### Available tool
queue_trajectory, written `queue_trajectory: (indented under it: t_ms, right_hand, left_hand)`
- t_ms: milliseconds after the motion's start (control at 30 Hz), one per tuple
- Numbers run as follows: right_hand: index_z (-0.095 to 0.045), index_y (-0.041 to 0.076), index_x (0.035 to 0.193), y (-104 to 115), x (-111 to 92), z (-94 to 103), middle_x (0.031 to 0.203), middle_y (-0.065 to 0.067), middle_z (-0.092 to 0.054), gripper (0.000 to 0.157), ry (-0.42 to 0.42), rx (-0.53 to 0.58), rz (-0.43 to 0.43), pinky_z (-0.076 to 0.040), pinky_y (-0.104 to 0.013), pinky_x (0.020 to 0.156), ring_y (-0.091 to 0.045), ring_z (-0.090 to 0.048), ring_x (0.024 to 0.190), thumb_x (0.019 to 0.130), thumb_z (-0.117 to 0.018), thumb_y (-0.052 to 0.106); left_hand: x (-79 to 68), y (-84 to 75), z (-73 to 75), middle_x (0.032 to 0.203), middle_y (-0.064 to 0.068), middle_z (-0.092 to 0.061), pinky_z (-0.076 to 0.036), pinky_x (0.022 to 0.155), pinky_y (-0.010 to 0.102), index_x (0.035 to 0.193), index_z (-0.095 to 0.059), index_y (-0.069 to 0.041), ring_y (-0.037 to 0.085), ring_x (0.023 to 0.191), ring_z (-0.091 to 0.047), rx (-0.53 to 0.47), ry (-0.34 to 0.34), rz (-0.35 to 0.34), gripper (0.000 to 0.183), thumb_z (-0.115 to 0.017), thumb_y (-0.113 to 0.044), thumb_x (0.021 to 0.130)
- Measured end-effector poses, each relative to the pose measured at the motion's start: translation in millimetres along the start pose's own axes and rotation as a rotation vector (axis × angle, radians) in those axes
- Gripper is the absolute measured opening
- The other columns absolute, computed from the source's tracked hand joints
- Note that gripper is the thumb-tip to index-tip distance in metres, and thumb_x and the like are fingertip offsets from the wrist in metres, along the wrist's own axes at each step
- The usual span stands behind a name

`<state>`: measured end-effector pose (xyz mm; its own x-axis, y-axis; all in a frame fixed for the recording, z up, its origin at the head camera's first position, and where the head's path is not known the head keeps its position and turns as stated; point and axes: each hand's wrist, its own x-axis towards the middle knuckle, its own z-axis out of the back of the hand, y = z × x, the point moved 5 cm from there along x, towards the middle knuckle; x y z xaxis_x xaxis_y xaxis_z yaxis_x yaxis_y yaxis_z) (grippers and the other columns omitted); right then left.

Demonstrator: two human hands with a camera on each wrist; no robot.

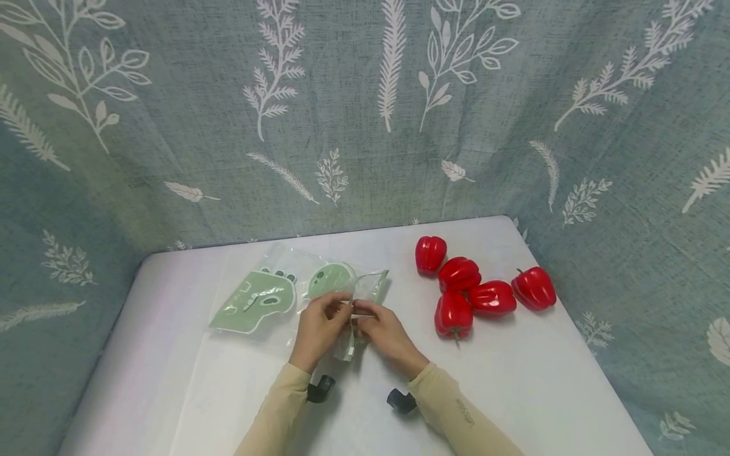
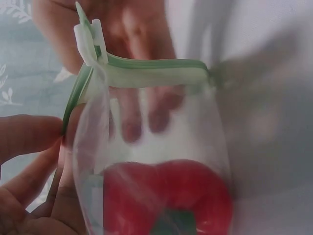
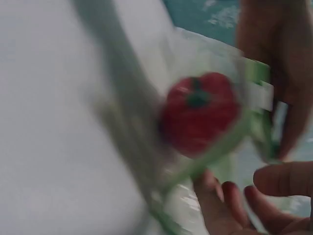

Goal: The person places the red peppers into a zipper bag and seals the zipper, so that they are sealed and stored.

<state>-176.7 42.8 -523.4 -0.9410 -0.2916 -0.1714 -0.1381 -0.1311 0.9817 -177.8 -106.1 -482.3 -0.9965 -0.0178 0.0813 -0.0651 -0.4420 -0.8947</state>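
Both hands are at the mouth of a clear zip bag [image 1: 371,288] with a green edge and a white slider [image 2: 90,44]. A red bell pepper [image 2: 205,188] with a green stem lies inside it, clearest in the wrist views. My left hand [image 1: 320,324] pinches the green edge between thumb and finger. From the other side, my right hand [image 1: 388,332] holds the mouth, its fingers showing through the plastic in the left wrist view. Beneath, and to the left, lie a bag with a round green print [image 1: 331,278] and one with a green dinosaur print [image 1: 265,301].
Several red bell peppers [image 1: 493,299] lie grouped on the right of the white table [image 1: 502,392], one [image 1: 534,289] near its right edge. A patterned green-grey curtain [image 1: 342,126] encloses the back and sides.
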Motion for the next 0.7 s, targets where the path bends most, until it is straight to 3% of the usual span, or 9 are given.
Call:
queue_trajectory:
  t_ms: [167, 433, 700]
  right_hand:
    - [-0.05, 0.006, 0.145, 19, -11, 25.6, 0.136, -0.015, -0.061, 0.048, -0.086, 0.017, -0.003, -0.057, -0.038, 0.09, -0.033, -0.066, 0.113, 0.099, -0.062, 0.016]
    - [-0.053, 0.022, 0.144, 46, -35, 69.4, 0.134, 0.002, -0.064, 0.06, -0.309, -0.31, 0.003, -0.058, -0.042, 0.088, -0.023, -0.064, 0.118, 0.09, -0.076, 0.035]
    - [-0.05, 0.019, 0.145, 55, -50, 104.0, 0.136, -0.002, -0.06, 0.066, -0.415, -0.457, 0.046, -0.056, -0.044, 0.092, -0.026, -0.06, 0.119, 0.088, -0.079, 0.033]
  left_hand:
    - [0.1, 2.2, 1.4, 0.087, 0.006, -0.07, -0.057, 0.055, 0.029, 0.115, -0.073, -0.008, 0.016, 0.064, -0.068, -0.036, 0.013, 0.038, 0.023, -0.07, -0.011, 0.092]
    - [0.7, 4.2, 0.6, 0.089, 0.006, -0.07, -0.057, 0.056, 0.027, 0.115, -0.073, -0.008, 0.016, 0.066, -0.067, -0.03, 0.028, 0.051, 0.023, -0.07, -0.01, 0.092]
    - [-0.9, 3.3, 2.2, 0.089, 0.006, -0.07, -0.056, 0.054, 0.027, 0.115, -0.073, -0.008, 0.016, 0.064, -0.068, -0.043, 0.03, 0.054, 0.024, -0.07, -0.01, 0.092]
